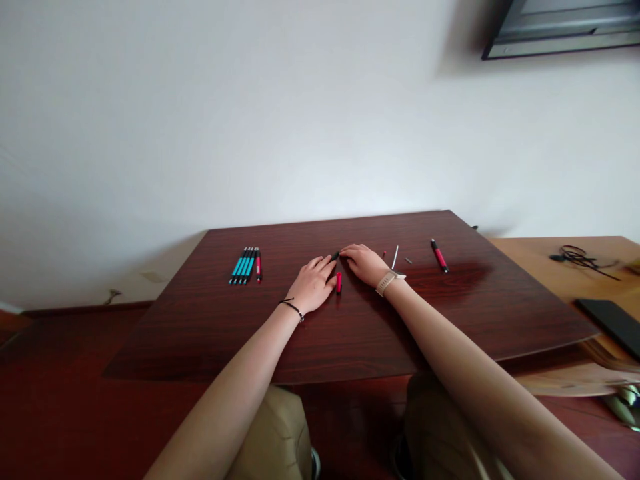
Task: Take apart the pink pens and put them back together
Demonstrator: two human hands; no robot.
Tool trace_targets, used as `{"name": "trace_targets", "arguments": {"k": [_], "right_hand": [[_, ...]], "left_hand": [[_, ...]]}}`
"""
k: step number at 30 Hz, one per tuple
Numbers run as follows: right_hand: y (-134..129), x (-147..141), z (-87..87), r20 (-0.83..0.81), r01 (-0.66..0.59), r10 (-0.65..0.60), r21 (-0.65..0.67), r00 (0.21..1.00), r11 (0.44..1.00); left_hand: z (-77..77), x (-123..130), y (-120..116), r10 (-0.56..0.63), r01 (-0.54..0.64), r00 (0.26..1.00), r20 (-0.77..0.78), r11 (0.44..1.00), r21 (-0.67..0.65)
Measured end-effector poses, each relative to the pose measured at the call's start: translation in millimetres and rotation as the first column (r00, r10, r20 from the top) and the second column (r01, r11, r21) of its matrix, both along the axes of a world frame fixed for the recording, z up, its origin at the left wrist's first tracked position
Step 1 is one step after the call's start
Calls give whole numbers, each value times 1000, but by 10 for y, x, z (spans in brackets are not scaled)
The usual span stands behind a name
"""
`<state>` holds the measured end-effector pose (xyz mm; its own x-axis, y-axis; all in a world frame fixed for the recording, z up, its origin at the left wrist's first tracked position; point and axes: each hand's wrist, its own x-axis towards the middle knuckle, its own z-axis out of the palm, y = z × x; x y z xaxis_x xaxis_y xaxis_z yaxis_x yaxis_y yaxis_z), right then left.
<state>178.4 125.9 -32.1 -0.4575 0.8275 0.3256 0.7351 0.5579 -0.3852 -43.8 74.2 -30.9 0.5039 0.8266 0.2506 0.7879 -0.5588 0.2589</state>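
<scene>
On the dark wooden table, my left hand (312, 285) lies with its fingers reaching a small black pen part (335, 256). The fingertips of my right hand (364, 263) touch the same part from the other side. A red pen barrel (339, 283) is beside my left thumb. Beyond my right wrist are a white refill tube (395, 257), a small grey piece (409, 261) and a tiny red piece (385, 253). Whether either hand grips the black part is too small to tell.
Several blue pens (243, 265) and one red pen (258, 265) lie in a row at the left. Another red pen (440, 256) lies at the right. A lighter table (520, 250) holds a cable (577, 257) and a dark flat object (610, 323).
</scene>
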Motion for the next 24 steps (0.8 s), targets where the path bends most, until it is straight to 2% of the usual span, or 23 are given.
{"name": "trace_targets", "arguments": {"k": [3,6,10,14,16,19,24], "right_hand": [[-10,57,-21,-40,74,-74,-19,996,997],[-44,103,-13,-63,138,-141,-49,988,989],[-110,124,0,-120,158,-163,-46,979,986],[-175,122,-3,-270,158,-184,-115,945,981],[-198,115,-12,-403,124,-193,-191,895,974],[-220,87,-31,-619,3,-179,-275,765,961],[-237,-9,-61,-827,-190,-129,-273,548,943]], "left_hand": [[48,0,-10,7,-8,999,51,1000,28],[90,-27,-20,61,-70,989,134,996,61],[116,-103,-21,189,-203,967,172,977,70],[101,-177,0,245,-262,941,233,964,44],[85,-206,23,258,-265,907,332,964,-26],[67,-242,69,237,-197,822,518,971,-132],[67,-256,113,174,-70,694,699,982,-174]]}}
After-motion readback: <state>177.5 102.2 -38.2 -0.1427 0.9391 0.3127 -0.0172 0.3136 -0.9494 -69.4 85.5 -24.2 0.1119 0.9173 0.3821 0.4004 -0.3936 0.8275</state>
